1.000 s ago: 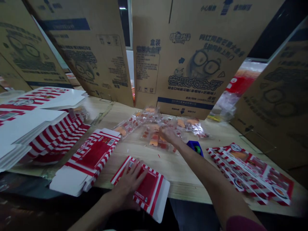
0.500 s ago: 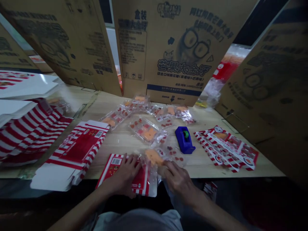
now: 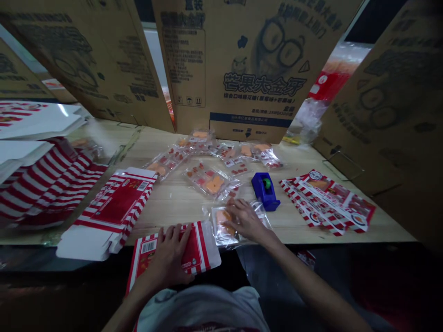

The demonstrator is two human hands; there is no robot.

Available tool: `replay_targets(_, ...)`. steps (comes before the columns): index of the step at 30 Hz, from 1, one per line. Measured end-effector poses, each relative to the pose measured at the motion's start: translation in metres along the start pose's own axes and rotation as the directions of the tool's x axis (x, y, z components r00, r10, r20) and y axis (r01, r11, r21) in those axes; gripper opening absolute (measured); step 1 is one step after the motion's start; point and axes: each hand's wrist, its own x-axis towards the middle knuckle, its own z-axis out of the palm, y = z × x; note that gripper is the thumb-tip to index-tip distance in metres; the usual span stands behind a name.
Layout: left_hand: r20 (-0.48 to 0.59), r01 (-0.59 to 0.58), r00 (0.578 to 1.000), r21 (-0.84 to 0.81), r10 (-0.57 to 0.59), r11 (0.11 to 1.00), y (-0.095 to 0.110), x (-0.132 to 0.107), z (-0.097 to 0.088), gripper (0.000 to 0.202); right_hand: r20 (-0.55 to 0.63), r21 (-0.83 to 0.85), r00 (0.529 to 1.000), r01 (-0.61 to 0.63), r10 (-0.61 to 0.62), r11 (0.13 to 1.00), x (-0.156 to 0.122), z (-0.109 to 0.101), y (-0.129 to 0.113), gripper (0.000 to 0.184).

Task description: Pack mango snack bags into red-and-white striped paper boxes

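Note:
My left hand (image 3: pixel 171 256) lies over a flattened red-and-white striped carton (image 3: pixel 203 243), fingers spread on its printed face and thumb by its near side, gripping it. The carton juts past the table's front edge, slightly tilted. My right hand (image 3: pixel 245 221) is bent over a clear plastic candy packet (image 3: pixel 221 233), thumb and fingers closed about its orange piece. This packet lies just beyond the carton's right end. Another clear packet (image 3: pixel 265 219) shows partly behind my right hand. Ahead lies a packet with an orange piece and small red sweets (image 3: pixel 206 179).
A blue tape dispenser (image 3: pixel 266 191) stands right of the packets. Striped printed cards (image 3: pixel 325 200) are fanned out at the right. Another striped carton (image 3: pixel 119 200) and stacked cartons (image 3: pixel 44 180) lie left. Several packets (image 3: pixel 168 161) lie farther back, before upright cardboard sheets (image 3: pixel 238 69).
My left hand and the carton have shifted left and toward my body. My right hand has moved up and forward, and the packet now lies flatter on the table. The view has tilted slightly.

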Motion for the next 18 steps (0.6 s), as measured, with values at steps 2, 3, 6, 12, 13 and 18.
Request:
replay_targets(2, -0.009, 0.045, 0.999, 0.009, -0.044, 0.999, 0.006, 0.0, 0.001, 0.116, 0.002, -0.047, 1.0, 0.021, -0.021, 0.999, 0.02, 0.005, 0.011, 0.025)
replay_targets(3, -0.015, 0.067, 0.998, 0.011, -0.067, 0.998, 0.009, 0.0, 0.001, 0.116, 0.038, -0.051, 0.999, 0.018, -0.016, 0.999, 0.028, 0.01, 0.015, 0.02)
replay_targets(6, -0.046, 0.138, 0.989, 0.006, -0.138, 0.99, 0.018, 0.004, 0.002, 0.114, 0.073, -0.03, 0.996, -0.051, 0.053, 0.998, 0.044, 0.022, 0.017, 0.008)
replay_targets(12, -0.14, 0.169, 0.976, 0.008, -0.166, 0.986, 0.022, 0.019, 0.002, 0.11, -0.029, -0.04, 0.993, -0.116, 0.115, 0.992, 0.046, 0.026, -0.001, 0.016)
replay_targets(13, -0.162, 0.169, 0.973, 0.012, -0.165, 0.986, 0.02, 0.022, 0.002, 0.11, -0.023, -0.012, 0.995, -0.096, 0.096, 0.995, 0.045, 0.025, -0.003, 0.019)
replay_targets(18, -0.25, 0.122, 0.961, -0.01, -0.12, 0.992, 0.012, 0.031, 0.003, 0.105, 0.06, 0.199, 0.998, 0.011, -0.023, 0.98, 0.035, 0.022, -0.004, 0.037)
